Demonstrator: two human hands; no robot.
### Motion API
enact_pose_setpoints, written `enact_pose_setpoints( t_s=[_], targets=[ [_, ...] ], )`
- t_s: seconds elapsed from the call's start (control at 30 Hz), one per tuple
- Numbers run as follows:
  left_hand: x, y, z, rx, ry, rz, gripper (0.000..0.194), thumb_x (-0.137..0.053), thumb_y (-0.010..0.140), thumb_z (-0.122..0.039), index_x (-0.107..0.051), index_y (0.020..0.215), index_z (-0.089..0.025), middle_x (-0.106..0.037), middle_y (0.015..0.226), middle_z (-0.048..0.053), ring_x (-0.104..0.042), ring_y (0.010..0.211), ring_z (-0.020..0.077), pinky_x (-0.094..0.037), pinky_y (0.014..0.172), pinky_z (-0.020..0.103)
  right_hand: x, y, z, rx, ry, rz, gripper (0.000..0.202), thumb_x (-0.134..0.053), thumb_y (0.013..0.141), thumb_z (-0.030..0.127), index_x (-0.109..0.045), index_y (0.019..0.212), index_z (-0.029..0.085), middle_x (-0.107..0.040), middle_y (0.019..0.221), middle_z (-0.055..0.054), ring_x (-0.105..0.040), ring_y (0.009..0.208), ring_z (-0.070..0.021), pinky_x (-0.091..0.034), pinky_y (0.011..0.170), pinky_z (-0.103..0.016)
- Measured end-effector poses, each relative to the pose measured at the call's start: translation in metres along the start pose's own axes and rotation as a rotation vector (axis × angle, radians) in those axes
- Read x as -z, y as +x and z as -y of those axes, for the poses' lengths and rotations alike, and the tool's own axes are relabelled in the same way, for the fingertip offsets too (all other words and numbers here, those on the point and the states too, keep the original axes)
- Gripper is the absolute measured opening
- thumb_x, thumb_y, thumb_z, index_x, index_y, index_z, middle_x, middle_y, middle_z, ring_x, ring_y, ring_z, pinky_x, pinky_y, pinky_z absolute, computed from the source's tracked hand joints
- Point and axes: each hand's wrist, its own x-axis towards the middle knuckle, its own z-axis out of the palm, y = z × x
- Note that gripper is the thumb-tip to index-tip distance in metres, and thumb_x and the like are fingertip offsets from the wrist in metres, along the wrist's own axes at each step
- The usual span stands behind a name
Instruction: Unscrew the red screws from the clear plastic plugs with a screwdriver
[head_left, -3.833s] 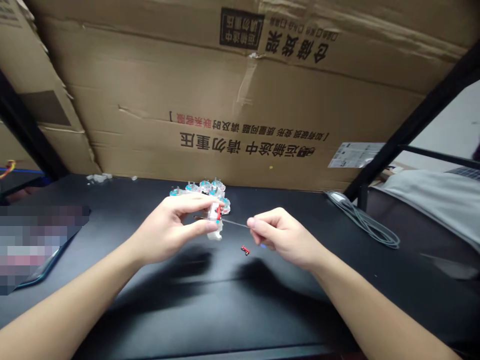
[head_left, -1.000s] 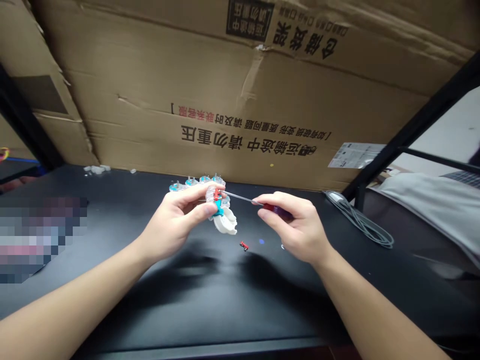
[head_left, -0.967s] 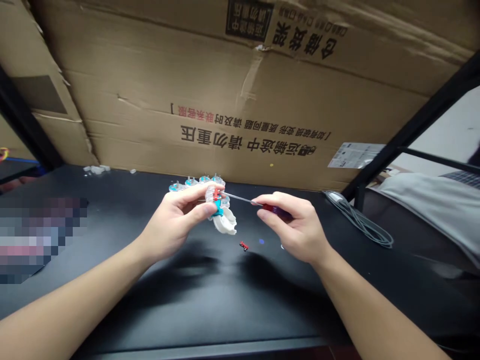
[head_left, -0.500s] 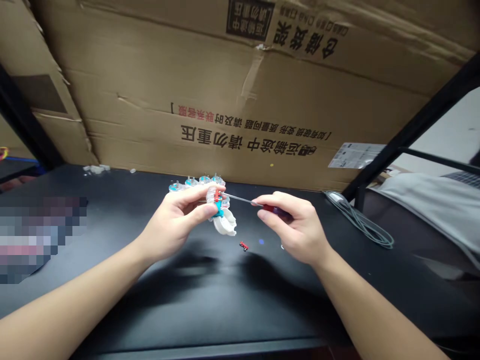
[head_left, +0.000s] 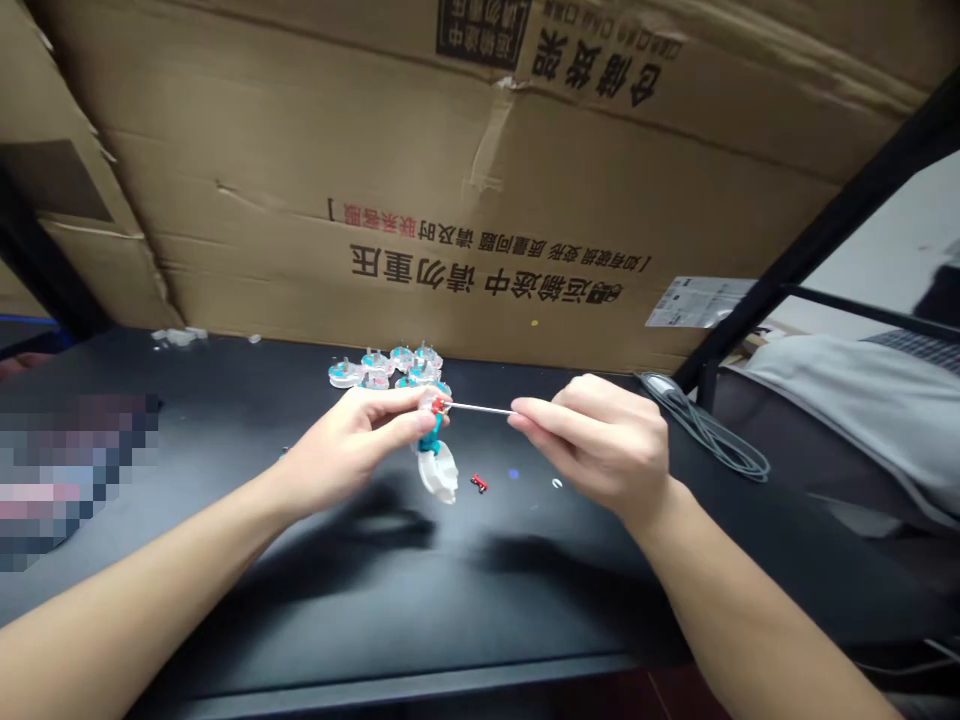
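Head view, from largest to smallest: a big flattened cardboard box (head_left: pixel 480 170) printed with upside-down characters fills the upper half of the frame, leaning behind the black table (head_left: pixel 315 600) like a backdrop, probably to wall off the work area. A black frame bar (head_left: pixel 810 240) slants across the upper right, and a grey cable (head_left: pixel 705 435) lies coiled on the table at right centre, well apart from the hands. A blurred patch covers the left edge. Both forearms rise from the lower corners and meet at the centre of the frame. The left hand (head_left: pixel 352 450) is closed, thumb and forefinger pinching a small plastic toy part (head_left: pixel 435 455), clear at the top, teal in the middle, with white curved pieces hanging below; it is held up off the table and turned toward the right hand, apparently so the red spot at its top faces the tool. The right hand (head_left: pixel 600 445) is closed in a fingertip pinch round a thin screwdriver (head_left: pixel 480 408), whose metal shaft runs level to the left with its tip at the red spot on the part; the handle is hidden inside the fingers. Behind the hands, near the box, sits a cluster of similar small clear-and-teal parts (head_left: pixel 390 365), grouped together within reach. On the table just below the shaft lie a tiny red piece (head_left: pixel 478 483), a blue dot (head_left: pixel 514 474) and a small pale ring (head_left: pixel 556 484), spread apart in front of the right hand.
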Motion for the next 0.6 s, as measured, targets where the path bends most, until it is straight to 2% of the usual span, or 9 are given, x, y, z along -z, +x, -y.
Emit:
enact_pose_setpoints(
  t_s=[0.07,0.2,0.3,0.4,0.47,0.53,0.6],
  targets=[
    [-0.002,0.0,0.001,-0.002,-0.029,-0.042,0.034,-0.056,0.094,-0.044,-0.074,0.106,-0.018,-0.073,0.11,0.008,-0.064,0.108,0.0278,-0.051,0.095,0.036,-0.001,-0.001,-0.001,-0.103,0.128,-0.007,0.006,-0.07,0.086,0.024,-0.076,0.087,0.022,-0.062,0.064,0.0,-0.049,0.054,-0.0105,-0.039,0.055,-0.026],
    [0.003,-0.002,0.003,-0.127,0.115,-0.157,0.035,-0.064,0.09,-0.042,-0.072,0.115,-0.02,-0.071,0.12,0.007,-0.064,0.112,0.0254,-0.049,0.1,0.033,-0.008,-0.001,-0.004,-0.54,0.651,0.048,0.014,-0.062,0.092,0.031,-0.072,0.098,0.023,-0.062,0.067,0.002,-0.053,0.054,-0.0096,-0.042,0.051,-0.023],
    [0.005,-0.004,0.004,-0.207,0.229,-0.179,0.032,-0.064,0.09,-0.04,-0.072,0.115,-0.021,-0.071,0.121,0.006,-0.064,0.111,0.0234,-0.048,0.101,0.031,-0.012,-0.002,-0.004,-0.675,0.834,0.011,0.014,-0.07,0.086,0.032,-0.07,0.097,0.024,-0.061,0.064,0.004,-0.051,0.049,-0.0079,-0.042,0.05,-0.023],
    [0.004,-0.004,0.005,-0.231,0.248,-0.179,0.029,-0.063,0.091,-0.039,-0.074,0.111,-0.022,-0.072,0.118,0.006,-0.064,0.111,0.0237,-0.049,0.1,0.03,-0.013,-0.002,-0.001,-0.69,0.775,0.014,0.017,-0.061,0.093,0.037,-0.07,0.098,0.024,-0.055,0.056,0.005,-0.048,0.045,-0.0076,-0.04,0.048,-0.023],
    [0.003,-0.004,0.006,-0.217,0.213,-0.185,0.03,-0.063,0.09,-0.04,-0.074,0.112,-0.022,-0.072,0.118,0.006,-0.065,0.111,0.0242,-0.05,0.099,0.031,-0.012,-0.002,0.001,-0.634,0.685,-0.011,0.018,-0.055,0.096,0.036,-0.068,0.101,0.025,-0.05,0.052,0.007,-0.048,0.045,-0.0087,-0.041,0.049,-0.024],
    [0.002,-0.003,0.006,-0.185,0.14,-0.189,0.032,-0.065,0.089,-0.04,-0.073,0.115,-0.022,-0.072,0.119,0.006,-0.066,0.108,0.0245,-0.052,0.096,0.031,-0.011,-0.003,0.002,-0.517,0.595,-0.077,0.012,-0.06,0.093,0.029,-0.065,0.105,0.027,-0.054,0.059,0.006,-0.053,0.053,-0.0106,-0.043,0.053,-0.026],
    [0.001,-0.003,0.006,-0.156,0.059,-0.196,0.034,-0.066,0.088,-0.04,-0.072,0.117,-0.022,-0.073,0.117,0.006,-0.068,0.105,0.0242,-0.054,0.093,0.032,-0.011,-0.005,0.001,-0.408,0.539,-0.117,0.024,-0.069,0.086,0.022,-0.06,0.107,0.028,-0.061,0.073,0.004,-0.059,0.065,-0.013,-0.045,0.058,-0.027]
  ],
)
